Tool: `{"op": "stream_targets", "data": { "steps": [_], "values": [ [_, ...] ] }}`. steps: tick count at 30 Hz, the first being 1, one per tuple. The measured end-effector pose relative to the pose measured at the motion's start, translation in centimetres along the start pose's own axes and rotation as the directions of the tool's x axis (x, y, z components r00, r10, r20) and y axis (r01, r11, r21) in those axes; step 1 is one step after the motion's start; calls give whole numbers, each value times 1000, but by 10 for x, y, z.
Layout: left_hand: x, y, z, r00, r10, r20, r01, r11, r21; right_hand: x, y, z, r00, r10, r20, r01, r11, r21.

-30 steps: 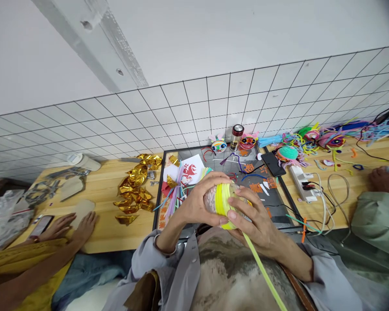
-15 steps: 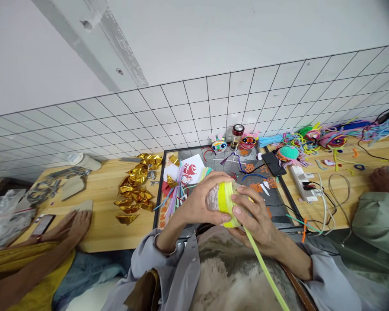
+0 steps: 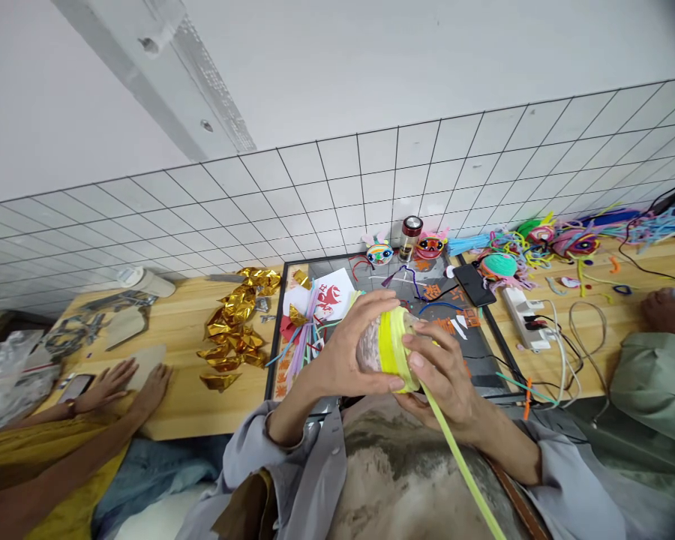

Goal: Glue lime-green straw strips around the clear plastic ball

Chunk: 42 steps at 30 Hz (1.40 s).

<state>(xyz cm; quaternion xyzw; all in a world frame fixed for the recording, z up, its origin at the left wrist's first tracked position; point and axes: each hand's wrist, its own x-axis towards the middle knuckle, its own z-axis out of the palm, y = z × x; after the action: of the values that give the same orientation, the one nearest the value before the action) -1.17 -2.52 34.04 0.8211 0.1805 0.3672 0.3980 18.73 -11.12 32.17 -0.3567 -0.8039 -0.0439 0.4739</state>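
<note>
A rounded greyish-white object (image 3: 370, 346), its exact kind unclear, is held up in front of my chest with a bright yellow band wound around its middle. My left hand (image 3: 346, 346) grips its left side, thumb underneath and fingers over the top. On the other side, my right hand (image 3: 444, 371) presses its fingers against the yellow winding. A pale yellow-green strip (image 3: 461, 461) runs from under my right fingers down to the lower right, past my shirt. Part of the object is hidden by my fingers.
Before me lies a dark framed mat (image 3: 487, 360) with pipe cleaners and red paper cuttings. Gold foil (image 3: 233, 330) lies left, a power strip (image 3: 523, 319) and phone (image 3: 475, 285) right. A glass bottle (image 3: 410, 240) stands at the back. Another person's hands (image 3: 146, 394) rest on paper.
My hands stay around the wound object, almost unmoved, with the strip shifted slightly. At left, the other person's hands have spread apart over the paper.
</note>
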Motion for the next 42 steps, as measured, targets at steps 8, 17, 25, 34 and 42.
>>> {"op": "stream_targets", "data": {
  "steps": [8, 17, 25, 34, 42],
  "values": [
    [0, 8, 0, 989, -50, 138, 29, 989, 146, -3, 1, 1, 999, 25, 35, -26, 1000, 12],
    [1, 11, -1, 988, -1, 151, -23, 987, 157, 0, -1, 0, 1000, 22, 18, -23, 999, 38],
    [-2, 6, 4, 998, 2, 66, -10, 992, 122, 3, -3, 4, 997, 71, 7, -71, 995, 71],
    [-1, 1, 7, 1000, 8, 12, -10, 993, 114, -1, -1, 6, 993, 118, 23, -119, 991, 64],
    [-3, -14, 13, 995, -103, 0, 103, 993, 62, -4, 3, 10, 968, 216, 130, -225, 973, 58]
  ]
}}
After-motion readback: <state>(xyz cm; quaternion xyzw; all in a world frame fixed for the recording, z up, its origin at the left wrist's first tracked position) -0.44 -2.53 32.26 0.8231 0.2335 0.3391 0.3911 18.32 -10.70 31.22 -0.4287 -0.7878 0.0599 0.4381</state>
